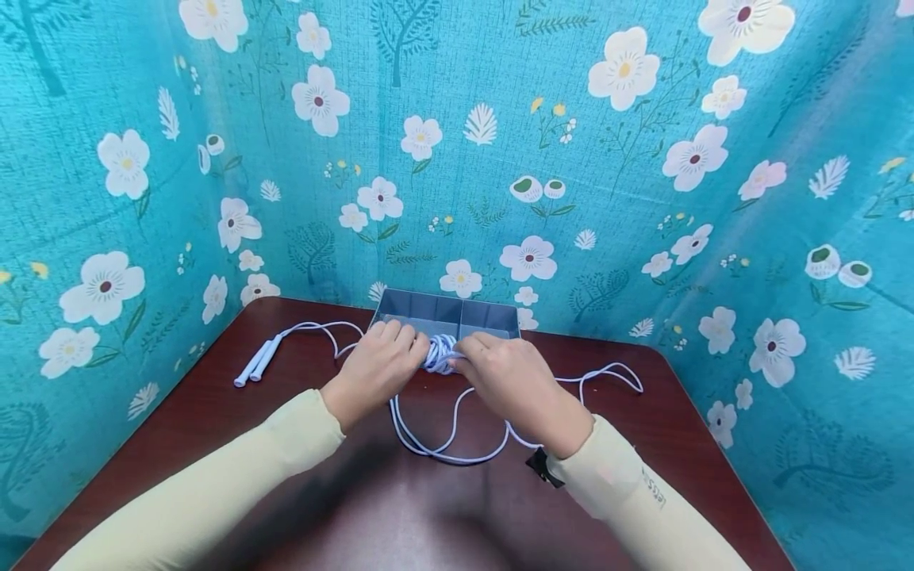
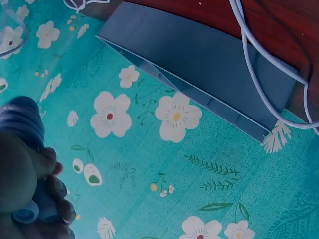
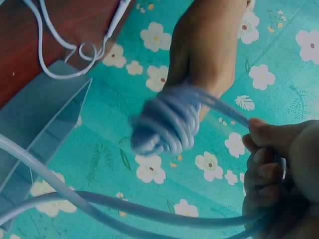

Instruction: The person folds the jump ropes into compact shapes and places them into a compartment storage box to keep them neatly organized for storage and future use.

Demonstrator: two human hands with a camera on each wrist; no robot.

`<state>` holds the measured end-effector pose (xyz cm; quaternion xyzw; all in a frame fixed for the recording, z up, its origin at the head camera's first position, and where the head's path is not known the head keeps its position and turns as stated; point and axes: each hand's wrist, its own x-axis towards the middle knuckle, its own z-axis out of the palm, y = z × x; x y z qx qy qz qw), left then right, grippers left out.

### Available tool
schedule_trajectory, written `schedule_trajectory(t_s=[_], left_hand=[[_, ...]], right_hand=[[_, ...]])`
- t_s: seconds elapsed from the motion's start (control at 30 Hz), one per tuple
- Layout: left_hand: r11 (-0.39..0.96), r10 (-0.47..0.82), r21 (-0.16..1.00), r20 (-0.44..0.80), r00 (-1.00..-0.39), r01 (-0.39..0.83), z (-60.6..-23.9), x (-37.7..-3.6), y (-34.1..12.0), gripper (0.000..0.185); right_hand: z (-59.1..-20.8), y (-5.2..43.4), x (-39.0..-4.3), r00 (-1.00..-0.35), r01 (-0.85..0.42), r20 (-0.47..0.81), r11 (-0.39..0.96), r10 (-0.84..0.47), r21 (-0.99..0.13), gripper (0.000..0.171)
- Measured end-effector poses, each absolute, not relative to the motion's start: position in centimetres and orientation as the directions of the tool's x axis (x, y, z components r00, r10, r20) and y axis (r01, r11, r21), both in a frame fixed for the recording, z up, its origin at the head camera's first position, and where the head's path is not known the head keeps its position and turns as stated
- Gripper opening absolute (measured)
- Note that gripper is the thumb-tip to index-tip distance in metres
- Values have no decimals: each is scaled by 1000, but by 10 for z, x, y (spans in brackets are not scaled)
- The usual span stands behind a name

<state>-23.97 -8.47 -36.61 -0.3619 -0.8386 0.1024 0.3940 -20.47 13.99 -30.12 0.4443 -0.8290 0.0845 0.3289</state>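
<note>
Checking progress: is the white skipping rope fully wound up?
No. The white skipping rope is partly wound: a bundle between both hands, loose loops on the table.

Left hand [image 1: 374, 366] and right hand [image 1: 508, 379] gripping coiled rope [image 1: 440, 354] before grey box [image 1: 448, 315] at desk's [image 1: 214, 412] far edge; 2 handles [image 1: 255, 362] near left edge.

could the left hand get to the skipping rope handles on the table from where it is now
Probably yes, but not freely. The handles lie in the open on the table, on the left hand's own side, with nothing between. But its fingers grip the wound bundle of rope, so it would have to let go first.
</note>
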Motion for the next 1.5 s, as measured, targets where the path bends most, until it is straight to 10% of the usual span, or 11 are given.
schedule_trajectory(t_s=[0.5,0.87,1.5], left_hand=[[547,825,-525,470,-314,652,-366,-227,-83,28],[498,849,-603,485,-210,623,-361,-217,-81,26],[640,723,-477,639,-262,602,-346,-220,-76,26]], right_hand=[[-294,147,-232,-457,-839,596,542,-660,-43,16],[-318,148,-260,-625,-779,461,471,-629,-413,14],[-385,117,-262,-710,-686,569,225,-414,-692,16]])
